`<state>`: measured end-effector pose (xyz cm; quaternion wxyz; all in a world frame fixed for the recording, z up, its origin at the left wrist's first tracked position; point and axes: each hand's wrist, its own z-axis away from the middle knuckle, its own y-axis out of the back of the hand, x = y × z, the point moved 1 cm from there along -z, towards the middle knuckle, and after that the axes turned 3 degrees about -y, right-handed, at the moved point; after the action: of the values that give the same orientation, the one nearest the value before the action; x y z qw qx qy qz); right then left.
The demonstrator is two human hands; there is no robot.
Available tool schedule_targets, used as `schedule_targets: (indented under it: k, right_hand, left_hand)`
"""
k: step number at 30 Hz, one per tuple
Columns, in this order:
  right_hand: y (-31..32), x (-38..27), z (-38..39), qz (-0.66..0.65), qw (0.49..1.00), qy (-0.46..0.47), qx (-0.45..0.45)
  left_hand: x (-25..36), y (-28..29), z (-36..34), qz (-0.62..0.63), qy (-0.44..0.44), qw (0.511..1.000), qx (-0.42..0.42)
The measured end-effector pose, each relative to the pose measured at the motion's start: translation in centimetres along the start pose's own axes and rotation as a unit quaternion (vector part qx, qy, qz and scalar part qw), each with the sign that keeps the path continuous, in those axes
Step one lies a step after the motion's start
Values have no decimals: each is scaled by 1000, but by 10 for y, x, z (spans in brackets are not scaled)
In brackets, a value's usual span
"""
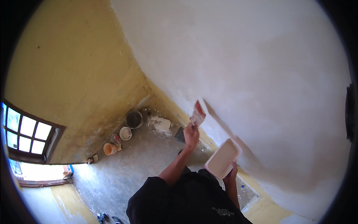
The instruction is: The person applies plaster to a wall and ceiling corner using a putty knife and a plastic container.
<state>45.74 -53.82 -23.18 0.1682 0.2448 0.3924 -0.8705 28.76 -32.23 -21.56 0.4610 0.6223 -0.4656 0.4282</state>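
Note:
My left hand (191, 137) is closed on the handle of a brush (198, 111) with a red, white-smeared head, held up in front of the white wall (261, 74); whether it touches the surface I cannot tell. My right hand (231, 171) grips a rectangular plastic tray (212, 165) of cream-coloured paint or filler at its lower right, beside the wall’s lower part.
A yellow wall (67, 63) has a window at left, above a bright doorway (37, 171). Several buckets (134, 119) stand along its foot on the grey concrete floor (112, 171). A white patch (160, 124) lies in the corner, and dark objects (102, 217) lie at bottom left.

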Motion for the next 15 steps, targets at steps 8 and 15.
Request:
schedule_targets:
  k: [8,15]
  right_hand:
    - [-11,4,12,21,1000,16,-10]
    - [-7,-1,14,27,999,28,34]
  left_hand:
    - [-35,-54,-92,-82,-44,979,180]
    - [-76,-66,31,-99,-240,966,10]
